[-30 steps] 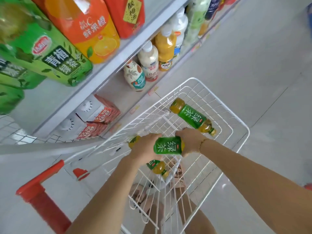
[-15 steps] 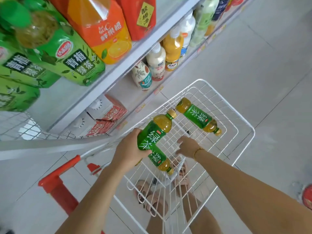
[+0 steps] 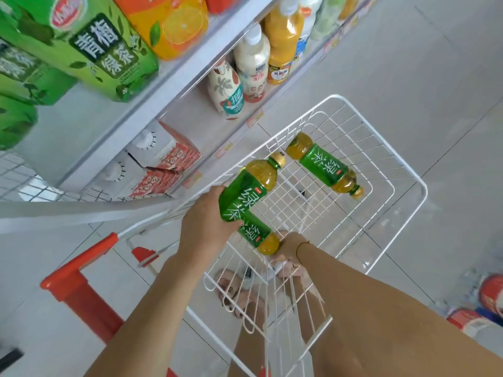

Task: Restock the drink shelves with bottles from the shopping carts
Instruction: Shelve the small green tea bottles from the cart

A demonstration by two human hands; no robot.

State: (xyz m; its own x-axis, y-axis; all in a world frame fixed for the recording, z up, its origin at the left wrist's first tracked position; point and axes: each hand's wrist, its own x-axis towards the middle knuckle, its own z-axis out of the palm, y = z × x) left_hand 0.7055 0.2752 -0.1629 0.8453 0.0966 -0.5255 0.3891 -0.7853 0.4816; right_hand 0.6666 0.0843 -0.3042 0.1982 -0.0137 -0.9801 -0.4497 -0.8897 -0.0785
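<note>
A white wire shopping cart point(image 3: 408, 183) stands below me beside the drink shelves. My left hand point(image 3: 206, 221) grips a green-labelled tea bottle point(image 3: 249, 190) by its body and holds it above the cart's near left side, gold cap pointing away. A second green tea bottle point(image 3: 257, 234) lies just beneath it in the cart. My right hand point(image 3: 290, 247) is closed round its neck end, fingers mostly hidden. A third green tea bottle point(image 3: 324, 164) lies loose toward the cart's far end.
The upper shelf point(image 3: 174, 85) on the left carries large green tea bottles point(image 3: 103, 50) and an orange juice bottle point(image 3: 168, 23). The lower shelf holds milky drink bottles point(image 3: 253, 63) and red-white cartons point(image 3: 163, 161). The cart's red handle point(image 3: 79, 268) is near left. Packaged goods point(image 3: 487, 297) sit on the floor at right.
My left hand took over the bottle both hands held and lifted it left. My right hand let go, dropped into the cart and reached the second bottle's neck.
</note>
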